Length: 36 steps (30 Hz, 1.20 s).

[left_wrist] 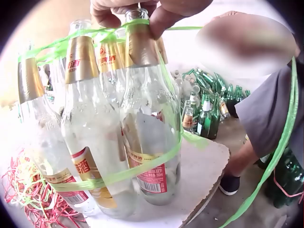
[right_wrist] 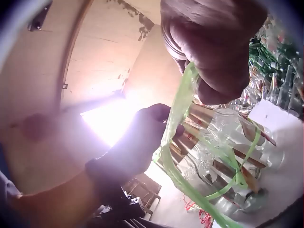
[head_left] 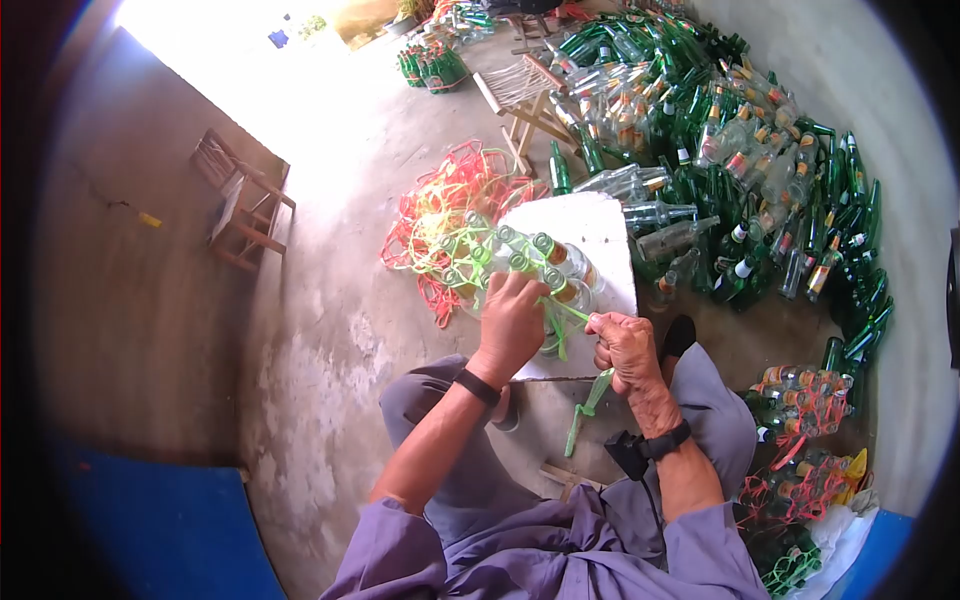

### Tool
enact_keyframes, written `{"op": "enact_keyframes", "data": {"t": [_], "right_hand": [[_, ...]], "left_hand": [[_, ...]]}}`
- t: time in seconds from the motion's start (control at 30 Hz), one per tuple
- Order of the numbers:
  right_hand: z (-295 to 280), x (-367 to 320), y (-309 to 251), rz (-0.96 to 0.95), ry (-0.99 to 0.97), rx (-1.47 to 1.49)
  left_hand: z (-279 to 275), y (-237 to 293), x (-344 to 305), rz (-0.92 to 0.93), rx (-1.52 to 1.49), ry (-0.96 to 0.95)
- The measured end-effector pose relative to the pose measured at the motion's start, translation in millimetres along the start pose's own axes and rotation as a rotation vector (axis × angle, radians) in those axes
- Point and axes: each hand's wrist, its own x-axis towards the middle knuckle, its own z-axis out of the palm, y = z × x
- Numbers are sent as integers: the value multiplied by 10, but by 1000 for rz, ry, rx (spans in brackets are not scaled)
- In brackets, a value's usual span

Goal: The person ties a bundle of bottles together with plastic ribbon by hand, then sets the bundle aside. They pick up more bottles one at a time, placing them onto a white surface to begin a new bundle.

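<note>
Several clear glass bottles (left_wrist: 97, 128) with gold neck foil stand in a tight bundle on a white board (head_left: 610, 235). Green plastic strap (left_wrist: 114, 178) runs round their bodies, and more of it lies across their necks. My left hand (head_left: 512, 320) grips the neck of the nearest bottle (left_wrist: 142, 45), thumb and fingers on either side just below the mouth. To its right, my right hand (head_left: 630, 350) pinches the green strap's free length (right_wrist: 173, 121), drawn taut from the necks. The loose tail (head_left: 588, 412) hangs below that hand.
A tangle of red and green strap (head_left: 440, 220) lies left of the board. Green and clear bottles (head_left: 700, 150) are heaped along the right wall. Strapped bundles (head_left: 805, 405) lie at my right. A folding stool (head_left: 525, 100) stands beyond the board, and a wooden chair (head_left: 240, 200) at left.
</note>
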Motion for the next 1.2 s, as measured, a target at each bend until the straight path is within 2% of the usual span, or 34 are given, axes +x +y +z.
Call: {"op": "enact_keyframes", "data": {"t": [0.23,0.4,0.47,0.7,0.77,0.8,0.87,1.0,1.2], "right_hand": [[162,-133,-102,-44,-61,-2],[251,-201,-99,-108,-91,-86],[256,-218,-86,-223,-118,-351],[85,-68,117,-294,-155,-742],[71,-51,149,-637,-62,-1064],[59,-26,174,-633,-60,-1071],[44,22,206,-712,92,-1431],[147,45,208,-620,213,-1489],[65,279,448,-759,263,-1377]], "left_hand": [[16,13,17,42,-66,65],[-19,-28,73,76,-81,42],[-41,-43,91,72,-117,38],[-7,-131,71,-29,-211,35],[-5,-167,83,-37,-216,22],[-14,-179,85,-41,-212,4],[-19,-171,87,-58,-242,8],[-16,-193,107,-56,-256,30],[-19,-223,107,-100,-307,25]]}}
